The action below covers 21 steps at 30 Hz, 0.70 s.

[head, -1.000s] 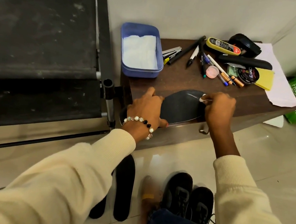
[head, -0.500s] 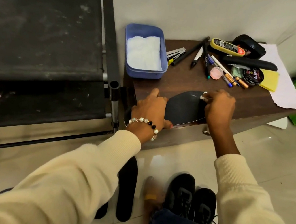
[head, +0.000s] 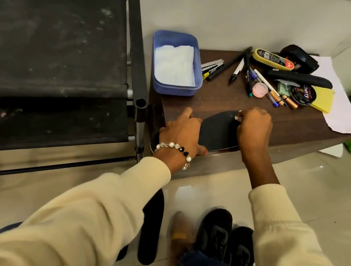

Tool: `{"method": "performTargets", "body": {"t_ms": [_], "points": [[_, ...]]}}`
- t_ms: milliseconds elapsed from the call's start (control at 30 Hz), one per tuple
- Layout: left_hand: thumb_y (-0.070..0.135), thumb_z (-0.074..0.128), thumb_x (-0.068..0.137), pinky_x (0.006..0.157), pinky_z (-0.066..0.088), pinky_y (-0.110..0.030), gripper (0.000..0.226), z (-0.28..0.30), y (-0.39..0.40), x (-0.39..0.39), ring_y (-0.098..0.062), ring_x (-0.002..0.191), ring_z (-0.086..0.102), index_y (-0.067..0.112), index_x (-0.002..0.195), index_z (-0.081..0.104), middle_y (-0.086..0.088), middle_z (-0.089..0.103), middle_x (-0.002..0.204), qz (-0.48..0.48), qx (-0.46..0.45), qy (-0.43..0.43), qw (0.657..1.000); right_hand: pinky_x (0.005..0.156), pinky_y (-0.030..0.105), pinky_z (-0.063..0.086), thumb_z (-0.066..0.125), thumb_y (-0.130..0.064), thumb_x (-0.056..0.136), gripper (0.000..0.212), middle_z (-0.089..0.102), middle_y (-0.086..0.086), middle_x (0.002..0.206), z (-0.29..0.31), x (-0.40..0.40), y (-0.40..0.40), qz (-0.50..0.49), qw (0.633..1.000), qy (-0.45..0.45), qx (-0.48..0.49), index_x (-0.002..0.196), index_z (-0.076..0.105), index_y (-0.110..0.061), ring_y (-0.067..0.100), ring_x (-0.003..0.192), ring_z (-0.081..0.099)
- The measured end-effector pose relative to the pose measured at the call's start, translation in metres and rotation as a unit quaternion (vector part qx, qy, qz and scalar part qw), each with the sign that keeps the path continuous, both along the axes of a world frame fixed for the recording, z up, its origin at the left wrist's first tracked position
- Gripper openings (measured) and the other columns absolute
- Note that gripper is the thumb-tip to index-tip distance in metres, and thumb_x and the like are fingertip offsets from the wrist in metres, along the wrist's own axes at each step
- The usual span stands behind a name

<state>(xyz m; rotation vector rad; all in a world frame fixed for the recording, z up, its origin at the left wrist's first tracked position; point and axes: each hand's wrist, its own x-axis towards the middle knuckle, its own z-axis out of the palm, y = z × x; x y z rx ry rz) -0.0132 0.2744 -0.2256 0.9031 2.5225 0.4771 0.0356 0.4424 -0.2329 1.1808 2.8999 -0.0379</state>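
Hidden parts first: the heel end of the black insole is lying under the left hand, and the right hand is covering its far right edge. The small white-tipped item is mostly concealed – its kind cannot be determined.

The insole is lying flat at the front edge of the brown wood-grain surface, its near-left end overhanging. Its long axis is running from near-left to far-right, rounded toe pointing away and right. The material is looking matte, thin and smooth.

Left fingers are spreading flat, pressing the insole down. Right fingers are curling tight – pinching the white-tipped item against the toe rim.
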Motion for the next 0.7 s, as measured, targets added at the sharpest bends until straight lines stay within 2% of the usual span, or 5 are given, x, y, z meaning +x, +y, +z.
{"method": "performTargets", "body": {"t_ms": [167, 267, 400, 567, 700], "points": [[0.045, 0.080, 0.072, 0.086, 0.052, -0.045, 0.073, 0.001, 0.000, 0.000, -0.031, 0.108, 0.053, 0.019, 0.134, 0.051, -0.002, 0.038, 0.128, -0.003, -0.003, 0.005, 1.000, 0.088, 0.036, 0.047, 0.056, -0.008, 0.091, 0.033, 0.057, 0.012, 0.120, -0.002, -0.009, -0.009, 0.092, 0.995, -0.038, -0.018, 0.123, 0.059, -0.014, 0.027, 0.107, 0.055], [0.046, 0.079, 0.072, 0.085, 0.051, -0.043, 0.072, 0.000, -0.002, 0.000, -0.030, 0.108, 0.053, 0.021, 0.134, 0.051, -0.001, 0.038, 0.126, -0.006, 0.005, 0.006, 1.000, 0.088, 0.037, 0.047, 0.057, -0.006, 0.090, 0.035, 0.057, 0.013, 0.120, 0.000, -0.003, 0.007, 0.050, 0.998, -0.014, -0.018, 0.123, 0.059, -0.014, 0.027, 0.107, 0.055], [0.046, 0.079, 0.071, 0.087, 0.051, -0.045, 0.073, -0.001, -0.003, 0.000, -0.031, 0.108, 0.054, 0.021, 0.134, 0.052, -0.001, 0.038, 0.126, -0.004, 0.012, 0.000, 1.000, 0.081, 0.034, 0.045, 0.053, -0.005, 0.092, 0.025, 0.059, 0.019, 0.112, 0.005, 0.008, 0.006, -0.006, 1.000, -0.016, 0.010, 0.116, 0.060, -0.004, 0.030, 0.102, 0.057], [0.045, 0.080, 0.071, 0.084, 0.051, -0.045, 0.070, 0.000, -0.001, -0.001, -0.029, 0.104, 0.054, 0.019, 0.130, 0.054, -0.001, 0.038, 0.125, -0.006, 0.002, 0.008, 1.000, 0.082, 0.034, 0.047, 0.055, -0.012, 0.093, 0.023, 0.061, 0.015, 0.112, 0.006, -0.012, -0.027, 0.069, 0.995, -0.074, -0.020, 0.114, 0.061, -0.005, 0.028, 0.101, 0.058], [0.048, 0.079, 0.071, 0.084, 0.051, -0.042, 0.073, 0.000, -0.003, -0.001, -0.029, 0.107, 0.053, 0.020, 0.134, 0.051, -0.001, 0.038, 0.125, -0.012, 0.007, 0.005, 1.000, 0.083, 0.035, 0.048, 0.056, -0.008, 0.091, 0.030, 0.058, 0.014, 0.116, -0.003, -0.010, -0.010, 0.061, 0.998, -0.004, -0.005, 0.120, 0.060, -0.011, 0.026, 0.102, 0.057]]}}
